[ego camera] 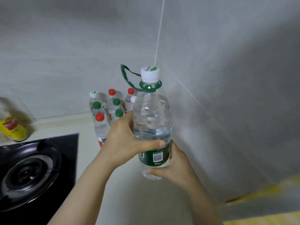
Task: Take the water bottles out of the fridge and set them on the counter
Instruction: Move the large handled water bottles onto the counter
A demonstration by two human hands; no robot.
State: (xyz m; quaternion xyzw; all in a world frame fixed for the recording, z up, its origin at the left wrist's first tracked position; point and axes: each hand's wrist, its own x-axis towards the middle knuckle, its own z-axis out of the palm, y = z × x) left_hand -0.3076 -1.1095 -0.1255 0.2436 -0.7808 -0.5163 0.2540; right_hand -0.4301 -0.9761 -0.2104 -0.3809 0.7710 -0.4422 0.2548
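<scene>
Setting: a corner of grey tiled wall (81, 46) above a pale counter (129, 192).

Item 1: large water bottle (151, 120), clear, green label, white cap (150, 73), and a green carrying loop (128, 75) at the neck. It was held upright, partly filled, near the corner. Whether its base touched the counter could not be told.

Item 2: left hand (123, 140), wrapped round the middle of the large water bottle, thumb laid across the front.

Item 3: right hand (172, 166), curled round the label and lower part, below the left hand's hold.

Item 4: small bottles (107, 111), red, green and white caps, stood together on the counter just behind the left hand.

Item 5: gas hob (32, 168), well to the left of the hold. A blurred yellow-labelled bottle (11, 127) was noted beyond it.

Step judged in hand: the large water bottle was being set down beside those already placed. Next move, as judged: the base was to be lowered flat onto bare counter, clear of the small bottles, and both holds released only once it stood steady.
</scene>
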